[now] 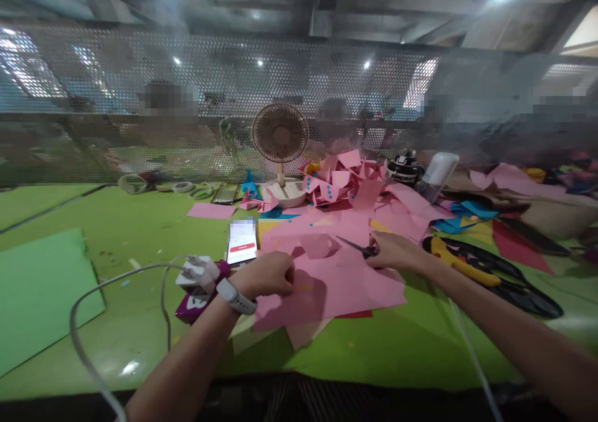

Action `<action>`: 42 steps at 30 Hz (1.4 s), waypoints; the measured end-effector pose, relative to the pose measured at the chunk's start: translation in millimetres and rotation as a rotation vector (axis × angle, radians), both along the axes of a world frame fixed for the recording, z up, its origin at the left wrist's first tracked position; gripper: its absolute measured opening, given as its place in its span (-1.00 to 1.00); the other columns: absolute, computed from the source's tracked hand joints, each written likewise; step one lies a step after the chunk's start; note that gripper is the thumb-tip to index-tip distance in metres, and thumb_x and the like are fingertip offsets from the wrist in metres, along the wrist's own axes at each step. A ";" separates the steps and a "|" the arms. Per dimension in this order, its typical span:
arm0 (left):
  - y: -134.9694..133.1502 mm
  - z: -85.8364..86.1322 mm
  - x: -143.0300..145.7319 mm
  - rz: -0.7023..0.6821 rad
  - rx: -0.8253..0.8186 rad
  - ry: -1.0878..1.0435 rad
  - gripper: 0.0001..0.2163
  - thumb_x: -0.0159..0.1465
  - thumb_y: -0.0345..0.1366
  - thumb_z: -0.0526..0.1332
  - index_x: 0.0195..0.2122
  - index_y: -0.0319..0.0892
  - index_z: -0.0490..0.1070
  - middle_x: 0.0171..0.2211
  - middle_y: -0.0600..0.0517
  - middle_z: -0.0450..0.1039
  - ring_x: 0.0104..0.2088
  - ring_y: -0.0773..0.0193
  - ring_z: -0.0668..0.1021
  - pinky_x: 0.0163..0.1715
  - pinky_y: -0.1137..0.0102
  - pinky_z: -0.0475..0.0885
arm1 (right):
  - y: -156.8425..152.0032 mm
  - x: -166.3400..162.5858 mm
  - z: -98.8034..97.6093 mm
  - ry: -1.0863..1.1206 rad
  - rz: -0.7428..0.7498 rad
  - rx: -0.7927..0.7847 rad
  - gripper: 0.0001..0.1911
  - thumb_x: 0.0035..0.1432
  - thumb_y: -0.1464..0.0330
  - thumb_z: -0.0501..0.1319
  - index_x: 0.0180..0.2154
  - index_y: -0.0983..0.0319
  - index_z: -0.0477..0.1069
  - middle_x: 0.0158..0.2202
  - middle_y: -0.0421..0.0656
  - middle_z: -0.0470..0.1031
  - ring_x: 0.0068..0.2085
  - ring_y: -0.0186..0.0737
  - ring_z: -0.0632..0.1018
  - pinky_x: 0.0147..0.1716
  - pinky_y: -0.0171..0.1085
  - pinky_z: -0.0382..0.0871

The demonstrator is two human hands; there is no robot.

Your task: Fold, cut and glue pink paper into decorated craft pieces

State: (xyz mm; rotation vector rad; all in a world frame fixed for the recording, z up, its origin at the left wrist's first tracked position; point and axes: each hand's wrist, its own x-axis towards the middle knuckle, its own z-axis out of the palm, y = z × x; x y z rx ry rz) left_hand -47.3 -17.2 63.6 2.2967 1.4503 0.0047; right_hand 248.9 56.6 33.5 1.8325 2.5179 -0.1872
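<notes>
My right hand (390, 252) is closed around the handles of a pair of dark scissors (355, 245), whose blades point left above pink paper. My left hand (273, 272), with a white watch (236, 297) on the wrist, is curled shut over the pink sheets. Its fingertips are turned away, so I cannot make out what they hold. Just beyond it, a curled piece of pink paper (315, 245) stands up from the large pink sheet (346, 291). A lit phone (242, 241) lies beside my left hand.
A fan (280, 136) stands at the back beside a heap of folded pink paper (343, 179). White chargers (199, 275) with cables sit left of my wrist. Yellow-handled shears (462, 263) lie under my right forearm. A green sheet (42, 297) lies far left.
</notes>
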 end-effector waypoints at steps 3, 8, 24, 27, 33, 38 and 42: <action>-0.3 -1.3 -1.0 -0.018 -0.010 -0.008 -0.92 -0.08 -0.35 0.17 -0.59 -0.19 0.45 -0.62 0.04 0.42 -0.58 0.31 0.40 -0.62 0.46 0.16 | 1.3 1.7 1.0 -0.016 0.005 -0.026 -0.60 -0.18 0.15 0.19 -0.29 0.26 0.34 -0.36 -0.09 0.44 -0.38 -0.16 0.43 -0.53 -0.33 0.05; 1.0 -2.1 -3.4 -0.043 0.044 -0.007 -0.89 -0.08 -0.37 0.16 -0.56 -0.20 0.47 -0.59 0.02 0.44 -0.56 0.30 0.41 -0.58 0.46 0.19 | 0.8 4.0 4.4 0.005 0.041 -0.042 -0.64 -0.16 0.14 0.18 -0.34 0.24 0.34 -0.39 -0.11 0.44 -0.41 -0.19 0.42 -0.55 -0.34 0.06; 2.9 -11.7 0.7 -0.012 0.183 0.012 -0.88 -0.09 -0.33 0.17 -0.51 -0.20 0.43 -0.51 -0.01 0.44 -0.48 0.25 0.43 -0.57 0.44 0.17 | 0.5 16.1 6.5 0.033 -0.017 -0.098 -0.63 -0.21 0.23 0.21 -0.30 0.28 0.32 -0.32 -0.07 0.46 -0.35 -0.16 0.44 -0.50 -0.34 0.14; 3.4 -14.6 1.8 0.029 0.201 0.027 -0.92 -0.13 -0.36 0.18 -0.57 -0.20 0.42 -0.56 0.00 0.41 -0.51 0.25 0.43 -0.59 0.43 0.14 | 0.4 17.5 6.3 -0.014 -0.053 -0.108 -0.61 -0.21 0.22 0.21 -0.29 0.28 0.32 -0.33 -0.06 0.45 -0.35 -0.14 0.45 -0.50 -0.34 0.14; 6.5 -1.1 -5.5 0.040 0.100 -0.182 -0.88 -0.03 -0.33 0.13 -0.48 -0.20 0.43 -0.50 0.02 0.45 -0.49 0.27 0.45 -0.54 0.45 0.23 | -6.1 11.3 7.8 -0.052 0.085 0.049 -0.66 -0.15 0.23 0.17 -0.28 0.26 0.33 -0.24 -0.03 0.40 -0.24 -0.11 0.42 -0.43 -0.33 0.14; 13.8 8.3 -13.3 0.142 -0.051 -0.610 -0.81 0.07 -0.21 0.16 -0.35 -0.21 0.35 -0.44 0.02 0.46 -0.45 0.30 0.50 -0.56 0.50 0.28 | 2.5 7.8 7.6 -0.053 0.109 -0.030 -0.75 -0.17 0.27 0.20 -0.38 0.24 0.34 -0.38 -0.12 0.43 -0.38 -0.21 0.42 -0.51 -0.35 0.09; 16.9 4.4 -9.0 0.189 -0.146 -0.818 -0.79 0.09 -0.22 0.18 -0.29 -0.21 0.30 -0.44 0.02 0.46 -0.46 0.33 0.52 -0.63 0.55 0.24 | 4.0 6.3 8.5 -0.047 0.080 -0.002 -0.65 -0.19 0.27 0.23 -0.29 0.26 0.33 -0.32 -0.09 0.42 -0.35 -0.20 0.43 -0.51 -0.36 0.09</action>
